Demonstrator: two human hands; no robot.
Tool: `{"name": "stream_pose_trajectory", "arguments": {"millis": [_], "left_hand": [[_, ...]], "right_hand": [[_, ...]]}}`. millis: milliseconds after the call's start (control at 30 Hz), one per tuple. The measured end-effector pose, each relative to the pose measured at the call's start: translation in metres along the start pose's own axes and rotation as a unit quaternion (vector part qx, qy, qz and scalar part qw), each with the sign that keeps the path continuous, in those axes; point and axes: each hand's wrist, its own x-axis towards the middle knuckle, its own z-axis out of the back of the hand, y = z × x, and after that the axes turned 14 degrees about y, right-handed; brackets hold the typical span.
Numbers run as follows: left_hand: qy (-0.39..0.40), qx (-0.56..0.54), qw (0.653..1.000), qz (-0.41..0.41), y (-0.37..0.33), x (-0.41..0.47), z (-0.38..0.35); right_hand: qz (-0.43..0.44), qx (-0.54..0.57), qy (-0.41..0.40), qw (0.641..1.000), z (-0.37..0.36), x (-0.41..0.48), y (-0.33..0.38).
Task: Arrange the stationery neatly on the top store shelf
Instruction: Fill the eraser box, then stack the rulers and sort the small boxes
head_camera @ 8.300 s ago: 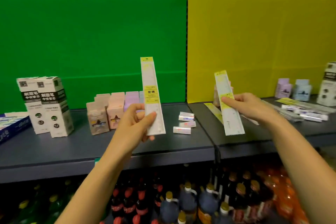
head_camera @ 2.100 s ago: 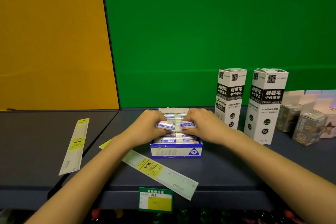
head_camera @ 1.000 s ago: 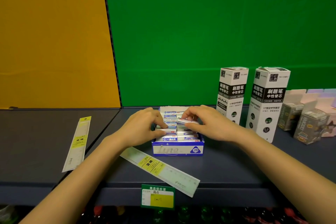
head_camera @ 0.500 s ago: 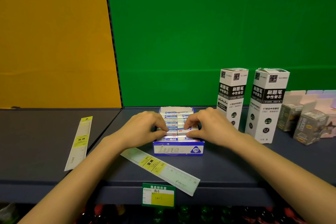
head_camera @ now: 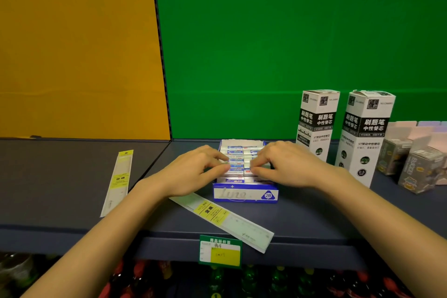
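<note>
A blue open box (head_camera: 245, 195) marked 2B stands in the middle of the dark top shelf (head_camera: 302, 213), filled with rows of white-and-blue erasers (head_camera: 235, 172). Both my hands are over it. My left hand (head_camera: 193, 173) pinches an eraser at the left row between thumb and fingertips. My right hand (head_camera: 287, 167) pinches an eraser at the right row the same way. One packaged ruler (head_camera: 118, 181) lies flat to the left. A second ruler (head_camera: 225, 218) lies slanted in front of the box, its end over the shelf edge.
Two tall white-and-black refill boxes (head_camera: 316, 123) (head_camera: 365, 133) stand upright right of the eraser box. Small grey and pink boxes (head_camera: 416, 169) crowd the far right. A green price tag (head_camera: 220, 250) hangs on the shelf edge, with bottles (head_camera: 217, 280) below.
Since a second ago my hands have stayed over the eraser box, with the fingertips closing in on the middle rows. Earlier I held the two rulers; they now lie on the shelf.
</note>
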Motion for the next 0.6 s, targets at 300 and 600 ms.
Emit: {"name": "stream_pose_trajectory", "arguments": {"millis": [300,600], "left_hand": [[-0.184,0.022,0.910,0.370,0.068,-0.078,0.003],[-0.003,0.023,0.880,0.475,0.096,-0.096,-0.015]], "right_hand": [[0.090,0.116,-0.043,0.988,0.006,-0.013,0.070],[0.049,-0.044,0.066,0.996,-0.017,0.012,0.125]]}}
